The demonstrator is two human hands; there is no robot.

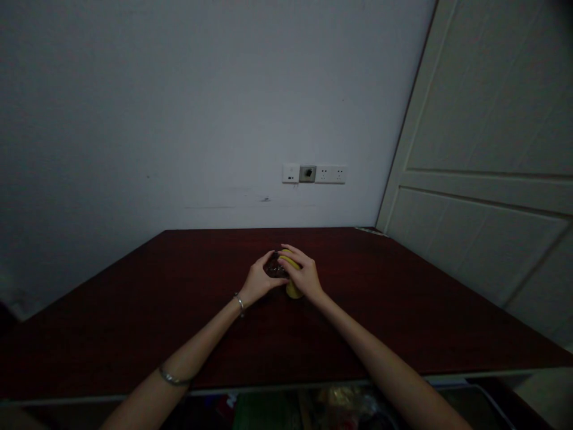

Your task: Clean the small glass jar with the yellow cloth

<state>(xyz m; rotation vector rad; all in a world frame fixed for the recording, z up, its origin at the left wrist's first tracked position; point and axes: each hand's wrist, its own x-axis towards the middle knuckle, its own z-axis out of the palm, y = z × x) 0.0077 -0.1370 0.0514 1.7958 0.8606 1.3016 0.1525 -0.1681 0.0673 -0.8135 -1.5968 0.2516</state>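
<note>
Near the middle of the dark red table [201,340], my two hands meet around small things. My left hand [258,278] curves its thumb and fingers around a dark, shiny, see-through-looking object [276,266]; its kind is too dim to make out. My right hand [306,276] is wrapped over a yellow object [294,291], which shows below the palm and between the fingers. The dark object and the yellow one are side by side, and whether they are joined I cannot tell. Much of both is covered by my fingers.
A pale wall with a row of sockets [330,174] stands behind the table. A white panelled door [483,197] rises at the right. Below the front edge, an open space holds a green item [266,411] and crinkled clear plastic [344,400].
</note>
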